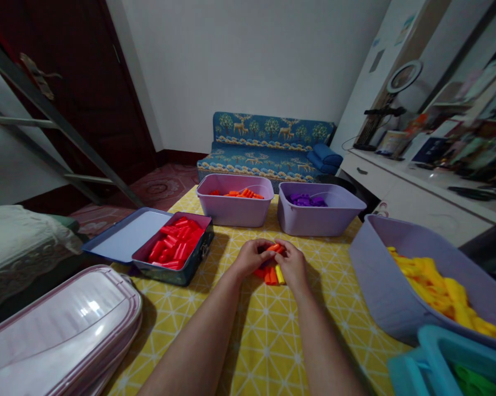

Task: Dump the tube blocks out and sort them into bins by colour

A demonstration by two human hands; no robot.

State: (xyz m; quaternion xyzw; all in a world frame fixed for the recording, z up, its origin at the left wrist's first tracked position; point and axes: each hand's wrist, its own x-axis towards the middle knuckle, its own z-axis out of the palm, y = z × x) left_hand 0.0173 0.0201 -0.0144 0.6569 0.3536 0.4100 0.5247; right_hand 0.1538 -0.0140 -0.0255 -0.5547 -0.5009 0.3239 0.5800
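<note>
Yellow patterned cloth covers the table where both my hands meet. My left hand and right hand pinch an orange piece between curled fingertips, above a small pile of pieces mostly hidden under my palms. Nearby, the red pieces fill a tin; the yellow-filled tub runs off the frame's edge.

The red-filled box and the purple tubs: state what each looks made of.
Box with red pieces: probably painted tin, given its thin hinged lid, dark glossy side and small front clasp. Purple tubs: moulded plastic by the look of it, matte lilac, with rounded corners and rolled rims. Neither is certain from sight alone.
</note>
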